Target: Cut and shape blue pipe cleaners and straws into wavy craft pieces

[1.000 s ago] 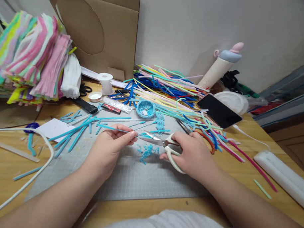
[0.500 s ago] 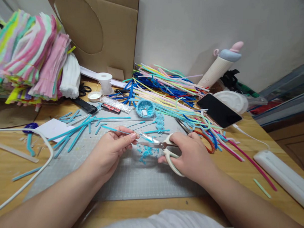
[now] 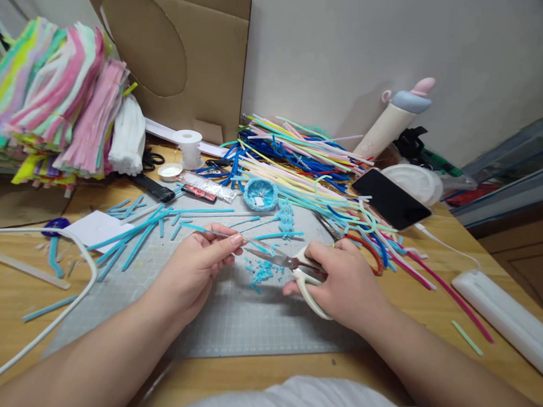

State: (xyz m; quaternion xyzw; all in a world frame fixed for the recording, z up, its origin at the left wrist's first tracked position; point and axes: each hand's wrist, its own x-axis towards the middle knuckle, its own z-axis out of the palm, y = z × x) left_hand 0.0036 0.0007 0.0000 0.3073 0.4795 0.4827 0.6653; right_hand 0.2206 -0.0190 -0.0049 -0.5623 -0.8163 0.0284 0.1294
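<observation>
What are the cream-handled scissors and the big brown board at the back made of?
Cream-handled scissors: blades look like shiny steel, from their grey gleam; the smooth, evenly coloured handles are probably plastic. Brown board: matte, likely cardboard, from its colour, crease and oval outline.

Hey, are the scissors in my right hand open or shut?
Open. The white-handled scissors in the right hand show their two blades spread in a V toward the left hand.

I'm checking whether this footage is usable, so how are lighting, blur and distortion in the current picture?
Head view: soft light, with a faint shadow on the wall beside the bottle; head view: the blue scraps near the scissors look slightly blurred; head view: the white power strip at the right edge seems stretched.
</observation>
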